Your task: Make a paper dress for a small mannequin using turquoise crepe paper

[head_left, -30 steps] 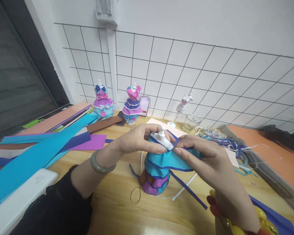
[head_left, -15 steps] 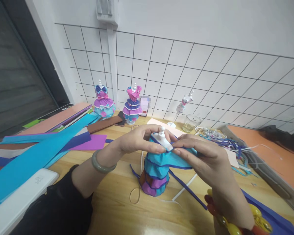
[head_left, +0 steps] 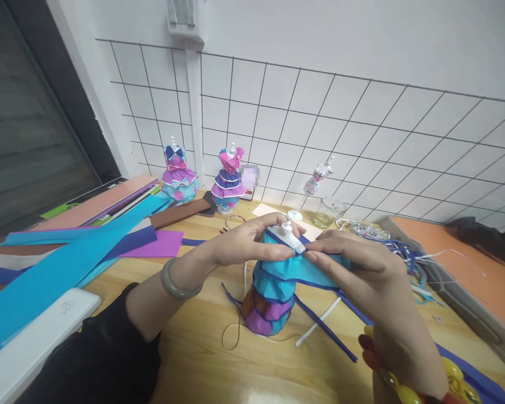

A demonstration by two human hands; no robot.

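A small white dress form [head_left: 288, 229] stands tilted on the table, wearing a tiered dress [head_left: 273, 289] in turquoise, purple and brown with dark blue edging. My left hand [head_left: 252, 240] wraps round its upper part, thumb pressed against the front near the shoulder; the other fingers are mostly hidden behind it. Pinched between the thumb and fingers of my right hand [head_left: 374, 275] is the edge of a turquoise crepe strip [head_left: 320, 274] with blue trim. It lies against the form's chest, and the fingertips of both hands nearly meet there.
Two dressed mini forms [head_left: 179, 174] and a barer one [head_left: 317, 175] line the back by a wire grid. A glass [head_left: 329, 212] and tangled ribbon scraps [head_left: 370, 229] are at the right. Crepe strips [head_left: 88, 252] and a white power bank [head_left: 46, 336] cover the left.
Both hands and the upper part of the dress form have shifted slightly right, the form leaning more that way. The pinch on the turquoise strip stays at the chest.
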